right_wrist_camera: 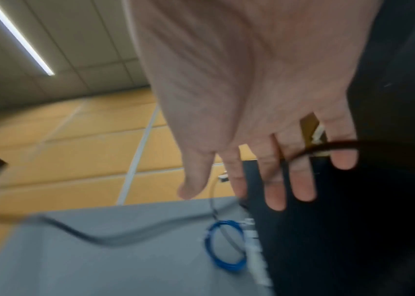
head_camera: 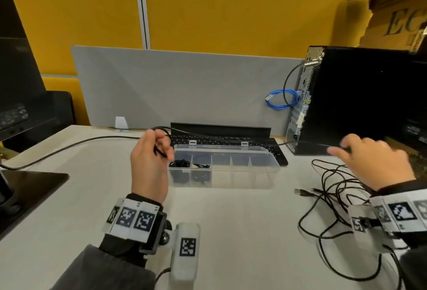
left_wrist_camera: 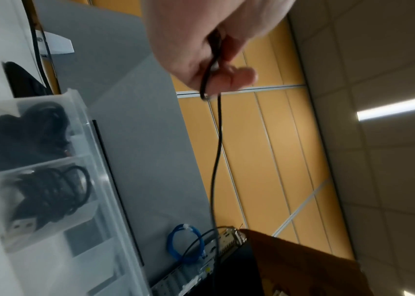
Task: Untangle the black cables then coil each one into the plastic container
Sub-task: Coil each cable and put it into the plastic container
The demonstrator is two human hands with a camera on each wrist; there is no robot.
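The left hand (head_camera: 149,162) is raised beside the left end of the plastic container (head_camera: 254,174), its fingers curled round one end of a black cable (left_wrist_camera: 215,160) and pinching a small first loop. The cable runs taut across the container to the right hand (head_camera: 374,162), which is held near the right edge of the table (head_camera: 231,232); its fingers are spread and nearly straight, the strand passing between them rather than being gripped. The two leftmost compartments hold coiled cables (head_camera: 181,163); the others appear vacant. A loose tangle of cable (head_camera: 335,197) lies below the right hand at the right edge.

Assessment: the step in hand appears to be coiling the held cable. The right hand should let the strand slide under light tension, so kinks are drawn out before each turn. Loops should be kept small enough for a compartment. Pulling hard risks dragging the tangle along.
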